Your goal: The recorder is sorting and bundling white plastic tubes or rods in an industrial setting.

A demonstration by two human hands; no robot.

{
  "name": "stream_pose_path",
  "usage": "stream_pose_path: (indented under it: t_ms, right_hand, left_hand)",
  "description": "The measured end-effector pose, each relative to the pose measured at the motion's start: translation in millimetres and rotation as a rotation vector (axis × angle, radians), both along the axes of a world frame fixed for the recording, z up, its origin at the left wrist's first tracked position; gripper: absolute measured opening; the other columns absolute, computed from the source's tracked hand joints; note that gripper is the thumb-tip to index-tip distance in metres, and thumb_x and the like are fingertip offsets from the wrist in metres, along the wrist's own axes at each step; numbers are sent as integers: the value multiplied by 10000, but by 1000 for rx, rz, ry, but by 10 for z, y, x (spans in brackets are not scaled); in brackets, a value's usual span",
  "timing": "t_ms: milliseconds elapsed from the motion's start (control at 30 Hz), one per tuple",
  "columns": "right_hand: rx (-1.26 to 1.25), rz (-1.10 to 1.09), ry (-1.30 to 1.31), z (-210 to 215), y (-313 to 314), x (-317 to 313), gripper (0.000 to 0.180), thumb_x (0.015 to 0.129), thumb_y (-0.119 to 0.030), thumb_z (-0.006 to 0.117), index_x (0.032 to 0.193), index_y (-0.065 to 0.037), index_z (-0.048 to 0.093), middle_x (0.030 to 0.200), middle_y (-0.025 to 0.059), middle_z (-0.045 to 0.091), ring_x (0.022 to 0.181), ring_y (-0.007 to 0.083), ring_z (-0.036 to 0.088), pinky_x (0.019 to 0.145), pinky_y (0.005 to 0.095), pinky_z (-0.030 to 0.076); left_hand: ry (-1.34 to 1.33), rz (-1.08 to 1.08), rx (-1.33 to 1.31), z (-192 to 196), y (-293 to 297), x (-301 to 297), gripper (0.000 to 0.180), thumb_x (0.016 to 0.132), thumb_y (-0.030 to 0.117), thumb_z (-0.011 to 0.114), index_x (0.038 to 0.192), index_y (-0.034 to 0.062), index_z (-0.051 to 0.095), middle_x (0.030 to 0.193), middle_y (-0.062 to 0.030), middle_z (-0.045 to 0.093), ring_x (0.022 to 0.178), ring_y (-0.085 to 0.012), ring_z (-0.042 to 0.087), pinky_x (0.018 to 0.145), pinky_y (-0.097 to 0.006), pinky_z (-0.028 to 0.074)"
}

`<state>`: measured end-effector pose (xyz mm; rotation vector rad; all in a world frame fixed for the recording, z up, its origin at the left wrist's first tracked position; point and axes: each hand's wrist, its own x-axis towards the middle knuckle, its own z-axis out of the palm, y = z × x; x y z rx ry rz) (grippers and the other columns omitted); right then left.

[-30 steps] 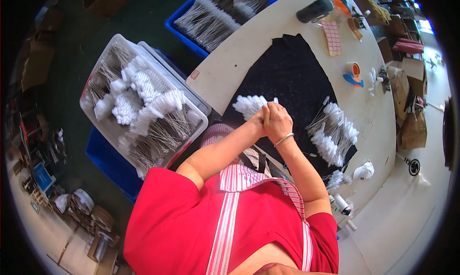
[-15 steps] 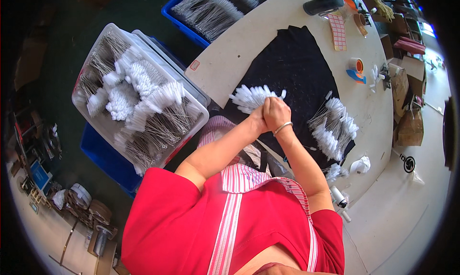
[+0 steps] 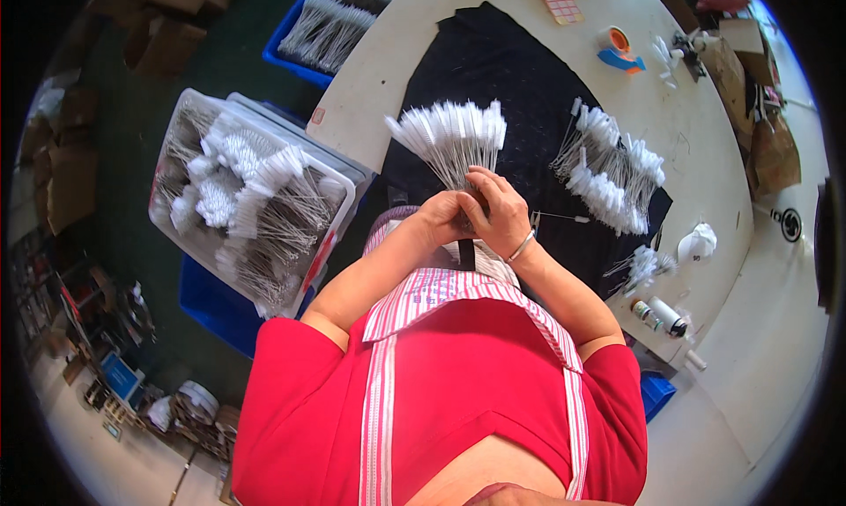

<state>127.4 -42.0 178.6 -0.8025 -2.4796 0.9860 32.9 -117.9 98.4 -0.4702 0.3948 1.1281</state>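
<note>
Both hands meet over the black mat (image 3: pixel 520 74) on the bench (image 3: pixel 388 92), the left hand (image 3: pixel 438 219) and right hand (image 3: pixel 496 211) closed around the wire ends of a bunch of small white brushes (image 3: pixel 451 136) that fans up and away from them.

The brushes (image 3: pixel 454 131) had white bristle tips on thin grey wire stems. The mat (image 3: pixel 520 74) was black, the counter (image 3: pixel 705 153) cream. The shirt (image 3: pixel 458 391) was red, its collar pink-and-white striped. The crate (image 3: pixel 220 308) looked blue.
</note>
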Motion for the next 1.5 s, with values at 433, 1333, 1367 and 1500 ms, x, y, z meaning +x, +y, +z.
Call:
stream_pose_path:
  t_ms: [433, 1333, 1367, 1500]
  right_hand:
    - [-782, -479, 971, 120, 643, 612, 574, 929, -485, 349, 1162, 16, 505, 1115, 127, 570, 1041, 219, 538, 945, 357, 375]
    - [-1544, 152, 1160, -572, 465, 789, 456, 943, -366, 303, 1316, -111, 359, 1349, 70, 384, 1219, 238, 378, 1040, 422, 267]
    - [-1458, -302, 1180, -527, 475, 787, 395, 947, -324, 341, 1265, -108, 431, 1285, 76, 464, 1163, 235, 450, 1006, 419, 334]
    - [-1280, -880, 1246, -539, 943, 1262, 143, 890, -142, 511, 962, -40, 581, 734, 59, 631, 582, 166, 595, 583, 313, 515]
  left_hand:
    - [977, -123, 417, 615, 70, 238, 261, 689, 17, 632, 949, 24, 602, 828, -39, 617, 727, -85, 565, 619, -216, 451]
    - [975, -391, 636, 865, -26, 448, 359, 726, -15, 623, 1070, 57, 552, 911, -52, 606, 846, -135, 563, 760, -280, 456]
    - [976, -397, 640, 854, -16, 436, 359, 726, -15, 623, 1070, 57, 552, 911, -52, 606, 846, -135, 563, 760, -280, 456]
    - [674, -271, 501, 820, 34, 421, 506, 705, -34, 607, 1180, 63, 463, 961, -108, 594, 734, -151, 566, 631, -295, 483]
